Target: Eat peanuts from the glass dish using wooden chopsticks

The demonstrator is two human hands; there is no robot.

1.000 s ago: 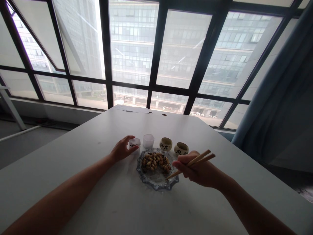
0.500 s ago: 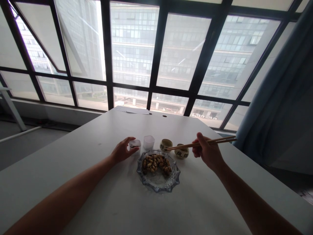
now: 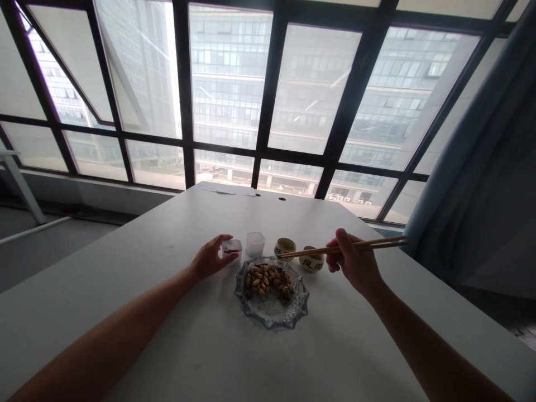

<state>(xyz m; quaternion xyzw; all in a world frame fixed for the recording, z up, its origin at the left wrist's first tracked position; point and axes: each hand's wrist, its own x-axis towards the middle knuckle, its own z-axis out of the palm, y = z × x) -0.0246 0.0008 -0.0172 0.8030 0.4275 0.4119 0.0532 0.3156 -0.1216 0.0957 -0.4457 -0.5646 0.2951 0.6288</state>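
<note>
My left hand grips a small translucent plastic cup between thumb and fingers; something dark lies inside it. In my right hand is a pair of wooden chopsticks, pointing left. Their tips hover near the rim of a cream cup with black characters. Whether the tips hold anything is too small to tell. A scalloped glass plate sits in front, bearing peanuts in shells and other brown pieces along its far side.
A second translucent cup stands between the held cup and the cream cups. Another cream cup with black characters sits partly behind the chopsticks. White paper lies at the table's far end, before large windows. A blue curtain hangs at right.
The chopsticks and my right hand have shifted slightly left, with the tips now a little farther toward the plate's far rim. My left hand stays on the plastic cup.
</note>
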